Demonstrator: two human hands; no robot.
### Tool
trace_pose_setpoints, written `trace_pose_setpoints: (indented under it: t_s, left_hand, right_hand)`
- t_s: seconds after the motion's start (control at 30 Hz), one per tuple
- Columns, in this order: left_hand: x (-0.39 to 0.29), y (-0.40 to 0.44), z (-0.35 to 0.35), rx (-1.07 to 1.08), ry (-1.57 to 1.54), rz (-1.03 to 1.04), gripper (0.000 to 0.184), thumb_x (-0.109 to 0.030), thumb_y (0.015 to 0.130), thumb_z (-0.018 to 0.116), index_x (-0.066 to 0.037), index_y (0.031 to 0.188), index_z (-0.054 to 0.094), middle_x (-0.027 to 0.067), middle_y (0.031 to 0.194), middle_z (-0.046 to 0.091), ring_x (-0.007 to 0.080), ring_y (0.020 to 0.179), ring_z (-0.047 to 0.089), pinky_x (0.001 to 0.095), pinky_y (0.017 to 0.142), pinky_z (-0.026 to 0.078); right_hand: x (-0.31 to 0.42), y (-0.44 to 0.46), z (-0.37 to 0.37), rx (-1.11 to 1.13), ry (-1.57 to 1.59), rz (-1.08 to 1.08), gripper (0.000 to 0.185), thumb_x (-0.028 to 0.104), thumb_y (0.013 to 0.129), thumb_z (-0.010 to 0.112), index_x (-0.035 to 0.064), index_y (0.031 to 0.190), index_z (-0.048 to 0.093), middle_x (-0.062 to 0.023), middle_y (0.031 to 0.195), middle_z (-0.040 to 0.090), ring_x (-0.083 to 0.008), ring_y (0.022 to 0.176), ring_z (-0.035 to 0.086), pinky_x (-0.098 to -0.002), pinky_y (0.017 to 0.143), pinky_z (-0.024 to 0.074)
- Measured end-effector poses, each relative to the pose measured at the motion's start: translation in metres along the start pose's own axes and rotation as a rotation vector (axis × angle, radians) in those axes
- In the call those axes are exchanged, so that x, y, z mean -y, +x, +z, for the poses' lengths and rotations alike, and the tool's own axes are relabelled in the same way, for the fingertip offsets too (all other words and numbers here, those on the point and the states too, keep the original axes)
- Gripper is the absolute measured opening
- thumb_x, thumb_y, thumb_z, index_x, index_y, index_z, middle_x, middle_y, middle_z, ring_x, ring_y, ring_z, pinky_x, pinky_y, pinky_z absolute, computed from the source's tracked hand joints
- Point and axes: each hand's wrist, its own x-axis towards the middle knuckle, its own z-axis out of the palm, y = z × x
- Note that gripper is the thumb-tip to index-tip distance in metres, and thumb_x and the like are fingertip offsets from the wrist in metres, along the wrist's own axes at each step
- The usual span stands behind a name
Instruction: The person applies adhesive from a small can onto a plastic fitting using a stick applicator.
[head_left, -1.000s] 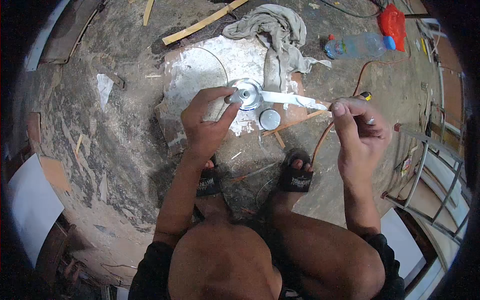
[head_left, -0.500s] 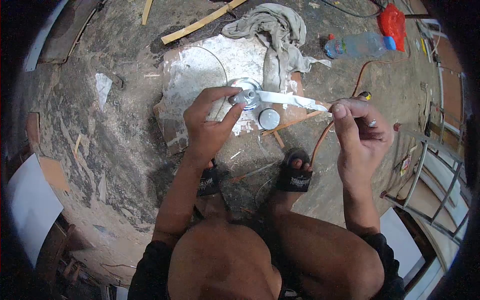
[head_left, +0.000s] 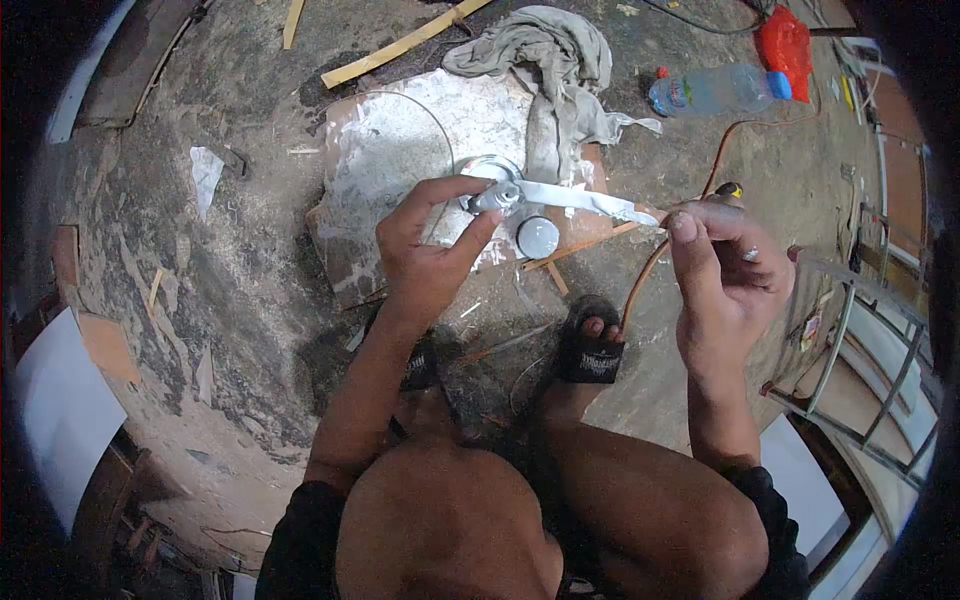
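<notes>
Between the thumb and forefinger of my left hand (head_left: pixel 430 245) is a small grey metal fitting (head_left: pixel 494 198) with a round opening. My right hand (head_left: pixel 728 265) pinches one end of a flat stick (head_left: pixel 580 200) coated in white paint. The stick's far end meets or passes right beside the fitting; I cannot tell whether they touch. Just behind the fitting shows the shiny rim of a round tin (head_left: pixel 490 163), partly hidden. A round lid-like disc (head_left: pixel 538 237) lies in front of it on a paint-covered board (head_left: pixel 390 150).
A grey rag (head_left: pixel 570 60) lies across the board's back edge. Behind right are a plastic bottle (head_left: pixel 715 90) and a red bag (head_left: pixel 785 50). An orange hose (head_left: pixel 722 150) crosses the floor. Wood strips (head_left: pixel 400 50) lie at the back; a metal frame (head_left: pixel 850 330) stands right.
My left hand has shifted slightly right and turned the fitting, so its opening faces more toward me. My right hand has moved a little right with the stick.
</notes>
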Motion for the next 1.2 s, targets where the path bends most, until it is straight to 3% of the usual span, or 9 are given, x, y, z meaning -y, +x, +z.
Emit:
trace_pose_setpoints:
  t_s: [0.37, 0.57, 0.67, 1.2]
  left_hand:
    - [0.0024, -0.0004, -0.0007, -0.005, -0.032, 0.010, 0.036, 0.002, 0.077, 0.080, -0.003, 0.109, 0.064, 0.0099, 0.111, 0.066, 0.0188, 0.107, 0.061, 0.0333, 0.098, 0.046]
    - [-0.0034, 0.0002, -0.0024, -0.008, -0.003, 0.025, 0.036, 0.002, 0.077, 0.080, -0.002, 0.108, 0.064, 0.0095, 0.109, 0.066, 0.0186, 0.106, 0.062, 0.0325, 0.096, 0.047]
    - [0.0028, 0.0000, -0.0007, -0.022, -0.032, 0.053, 0.036, 0.002, 0.076, 0.080, -0.002, 0.108, 0.064, 0.0093, 0.109, 0.067, 0.0185, 0.105, 0.062, 0.0320, 0.096, 0.047]
    - [0.0053, 0.0015, -0.0006, -0.007, -0.040, 0.105, 0.034, 0.006, 0.077, 0.077, -0.003, 0.108, 0.065, 0.0108, 0.109, 0.068, 0.0192, 0.104, 0.064, 0.0325, 0.095, 0.048]
  right_hand:
    - [-0.0035, -0.0002, -0.0032, 0.023, -0.043, -0.098, 0.002, 0.001, 0.083, 0.071, -0.0005, 0.083, 0.072, -0.0036, 0.070, 0.063, -0.0089, 0.063, 0.053, -0.0231, 0.059, 0.0393]
    - [0.0023, -0.0023, -0.0023, 0.005, -0.045, -0.050, 0.002, 0.001, 0.082, 0.072, -0.0002, 0.083, 0.072, -0.0032, 0.070, 0.062, -0.0087, 0.063, 0.053, -0.0233, 0.058, 0.0389]
    - [-0.0049, 0.0001, -0.0035, 0.026, -0.058, -0.160, 0.002, 0.001, 0.082, 0.072, -0.0002, 0.083, 0.072, -0.0032, 0.070, 0.062, -0.0088, 0.062, 0.052, -0.0234, 0.057, 0.0387]
    - [-0.0037, 0.0008, -0.0025, 0.019, -0.125, -0.292, 0.004, 0.000, 0.079, 0.073, -0.0011, 0.082, 0.072, -0.0058, 0.067, 0.061, -0.0117, 0.059, 0.054, -0.0243, 0.054, 0.0400]
